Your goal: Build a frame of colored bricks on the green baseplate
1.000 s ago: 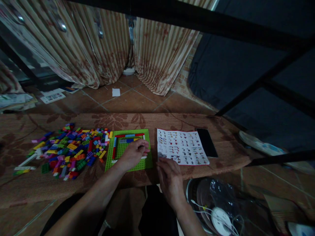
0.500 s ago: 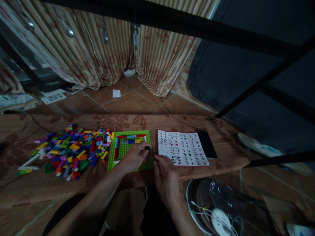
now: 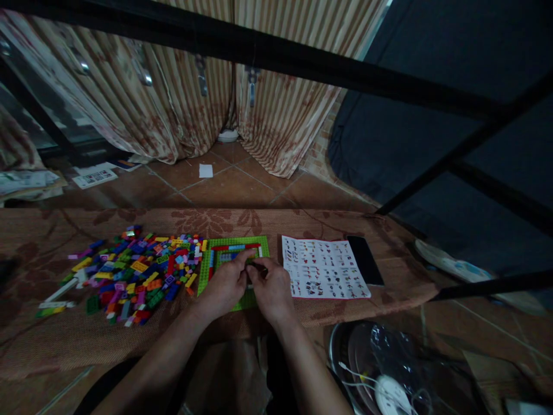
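On the cloth-covered bench lies a green baseplate with a rectangular outline of red, blue and white bricks. My left hand is over the plate's middle, fingers pinched. Beside it my right hand is over the plate's right part, its fingertips meeting those of the left. Something small and dark shows between the fingertips; its shape cannot be made out. Both hands hide much of the plate's centre and right side. Left of the plate spreads a pile of loose coloured bricks.
A printed sheet lies right of the plate, with a dark phone-like slab beside it. Below the bench's right part, a round container holds plastic and a white cable. Dark metal bars cross above.
My right hand has moved left and up over the plate, and its fingertips now meet those of my left hand. My left hand has shifted slightly left. The camera view has moved a little.
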Demonstrator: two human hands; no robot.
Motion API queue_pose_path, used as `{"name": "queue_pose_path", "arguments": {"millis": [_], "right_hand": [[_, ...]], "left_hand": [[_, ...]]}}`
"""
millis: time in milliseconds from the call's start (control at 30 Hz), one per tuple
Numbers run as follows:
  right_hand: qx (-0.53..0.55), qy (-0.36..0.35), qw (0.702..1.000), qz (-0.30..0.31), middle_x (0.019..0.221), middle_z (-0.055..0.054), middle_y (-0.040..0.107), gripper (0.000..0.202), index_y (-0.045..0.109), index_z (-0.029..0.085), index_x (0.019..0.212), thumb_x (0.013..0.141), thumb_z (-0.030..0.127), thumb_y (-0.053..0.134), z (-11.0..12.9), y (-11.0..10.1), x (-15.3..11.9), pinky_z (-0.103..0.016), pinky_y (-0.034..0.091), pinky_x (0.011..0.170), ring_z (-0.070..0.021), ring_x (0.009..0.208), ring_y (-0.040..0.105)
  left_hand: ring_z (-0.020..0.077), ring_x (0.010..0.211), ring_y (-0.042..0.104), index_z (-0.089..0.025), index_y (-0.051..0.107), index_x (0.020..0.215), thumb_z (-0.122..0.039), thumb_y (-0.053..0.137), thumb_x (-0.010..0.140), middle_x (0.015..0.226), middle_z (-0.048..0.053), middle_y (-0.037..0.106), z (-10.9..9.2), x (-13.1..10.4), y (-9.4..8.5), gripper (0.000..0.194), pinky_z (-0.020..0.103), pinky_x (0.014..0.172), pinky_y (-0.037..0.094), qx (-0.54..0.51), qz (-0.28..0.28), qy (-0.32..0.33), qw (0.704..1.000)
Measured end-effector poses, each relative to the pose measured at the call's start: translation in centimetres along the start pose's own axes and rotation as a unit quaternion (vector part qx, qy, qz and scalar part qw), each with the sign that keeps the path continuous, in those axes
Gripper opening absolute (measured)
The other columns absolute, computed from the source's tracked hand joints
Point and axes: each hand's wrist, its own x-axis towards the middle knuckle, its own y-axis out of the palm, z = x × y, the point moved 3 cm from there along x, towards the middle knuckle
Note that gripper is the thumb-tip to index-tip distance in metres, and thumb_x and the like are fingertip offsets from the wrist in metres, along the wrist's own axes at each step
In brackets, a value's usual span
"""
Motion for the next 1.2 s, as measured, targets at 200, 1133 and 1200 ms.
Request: {"name": "queue_pose_path", "arguments": {"millis": [200, 1133, 1200], "right_hand": [[0.086, -0.027, 0.996, 0.012, 0.095, -0.006, 0.069, 0.018, 0.067, 0.019, 0.097, 0.084, 0.024, 0.056, 0.8, 2.1, 0.2, -0.031, 0.050, 0.079, -0.0187, 0.086, 0.064], [0.073, -0.018, 0.997, 0.003, 0.079, -0.002, 0.069, 0.017, 0.066, 0.020, 0.092, 0.082, 0.026, 0.054, 0.0, 1.2, 0.9, -0.029, 0.048, 0.067, -0.0176, 0.068, 0.063], [0.094, 0.006, 0.995, -0.037, 0.077, -0.002, 0.069, 0.020, 0.066, 0.019, 0.093, 0.082, 0.030, 0.054, -0.8, 0.2, 1.2, -0.028, 0.048, 0.064, -0.0173, 0.066, 0.062]], "left_hand": [[0.0217, 0.113, 0.061, -0.017, 0.042, 0.140, -0.013, 0.037, 0.083, 0.124, 0.010, 0.064, 0.9, -0.7, -1.8, 0.057, 0.038, 0.102, 0.046, 0.028, -0.044, -0.027, 0.998], [0.0251, 0.091, 0.067, -0.015, 0.057, 0.122, -0.013, 0.037, 0.084, 0.102, 0.012, 0.070, 0.6, -0.6, -0.5, 0.043, 0.037, 0.082, 0.050, 0.103, -0.064, -0.056, 0.991], [0.0246, 0.083, 0.066, -0.016, 0.061, 0.113, -0.019, 0.037, 0.087, 0.095, 0.010, 0.070, 0.1, -1.1, 0.0, 0.035, 0.036, 0.074, 0.050, 0.084, -0.077, -0.056, 0.992]]}}
